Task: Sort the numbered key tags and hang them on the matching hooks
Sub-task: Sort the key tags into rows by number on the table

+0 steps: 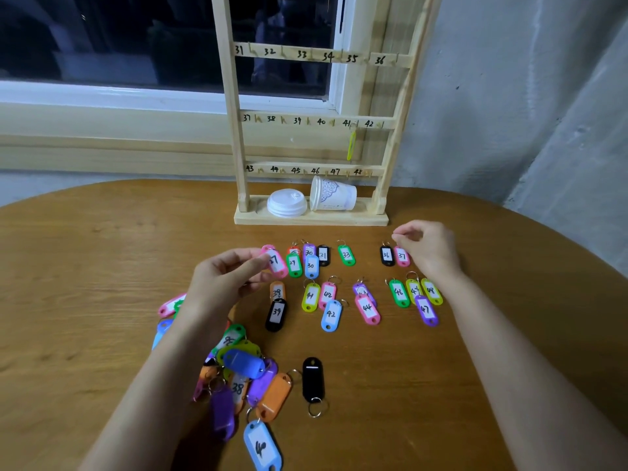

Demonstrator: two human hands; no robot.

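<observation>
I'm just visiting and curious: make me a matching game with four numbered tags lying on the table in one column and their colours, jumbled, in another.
Tags:
1. tag 33
2. tag 36
3. tag 40
4. tag 48

Colours:
a. black
b. blue
c. green
d. yellow

Pairs: 1-c, 2-a, 3-b, 4-d
</observation>
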